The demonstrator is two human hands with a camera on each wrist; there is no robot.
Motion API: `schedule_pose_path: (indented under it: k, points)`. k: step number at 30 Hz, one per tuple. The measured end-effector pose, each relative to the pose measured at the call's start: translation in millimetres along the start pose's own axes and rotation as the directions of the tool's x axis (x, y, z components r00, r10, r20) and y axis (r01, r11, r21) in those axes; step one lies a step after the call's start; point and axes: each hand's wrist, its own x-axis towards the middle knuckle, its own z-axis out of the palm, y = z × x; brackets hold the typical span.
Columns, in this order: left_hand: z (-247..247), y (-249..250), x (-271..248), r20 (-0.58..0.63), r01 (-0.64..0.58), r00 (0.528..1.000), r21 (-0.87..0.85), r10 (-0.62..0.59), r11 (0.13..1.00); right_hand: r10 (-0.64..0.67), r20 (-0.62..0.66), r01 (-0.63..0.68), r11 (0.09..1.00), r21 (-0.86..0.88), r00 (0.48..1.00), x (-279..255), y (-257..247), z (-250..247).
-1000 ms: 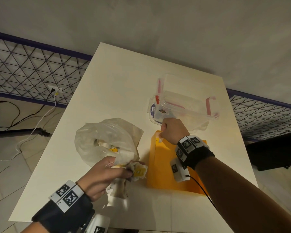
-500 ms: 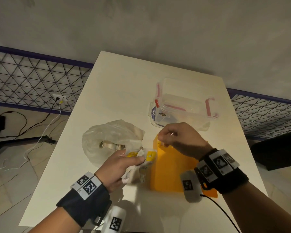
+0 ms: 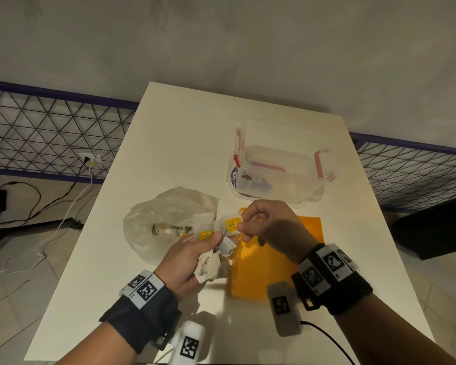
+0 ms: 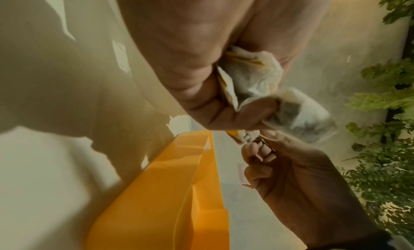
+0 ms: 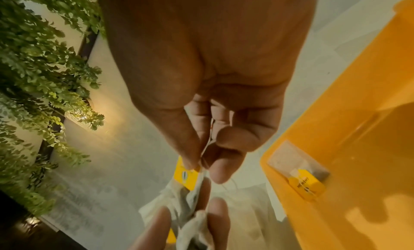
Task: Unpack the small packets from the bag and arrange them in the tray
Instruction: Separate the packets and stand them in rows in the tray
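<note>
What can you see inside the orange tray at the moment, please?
In the right wrist view, one tea bag with a yellow tag lies flat in the orange tray. In the head view, the right hand covers the tray's far end, so that packet is hidden there.

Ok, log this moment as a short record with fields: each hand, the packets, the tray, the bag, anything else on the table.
left hand: grips a bunch of small packets above the table
right hand: pinches a yellow tag on one packet of that bunch
orange tray: on the table under the right hand; one packet in tray already lies inside
plastic bag: left of the tray, open, more items inside
clear container: beyond the tray, red clips
table: white
</note>
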Motion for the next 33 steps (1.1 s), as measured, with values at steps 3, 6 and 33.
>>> schedule_pose_path:
  k: [3, 6, 33]
  points:
    - [-4.2, -1.8, 3.1, -0.046, -0.016, 0.999, 0.007, 0.016, 1.0, -0.048, -0.039, 0.048, 0.999, -0.017, 0.998, 0.8, -0.8, -6.6]
    - [-8.7, -3.1, 5.4, -0.048, -0.021, 0.999, 0.041, 0.023, 0.999, -0.118, -0.086, 0.115, 0.993, -0.036, 0.989, 4.0, -1.5, -19.3]
    - [-28.3, -8.5, -1.3, -0.041, -0.058, 0.997, 0.188, 0.067, 0.98, -0.057, -0.002, 0.038, 0.693, -0.72, 0.998, 20.4, 2.0, -54.0]
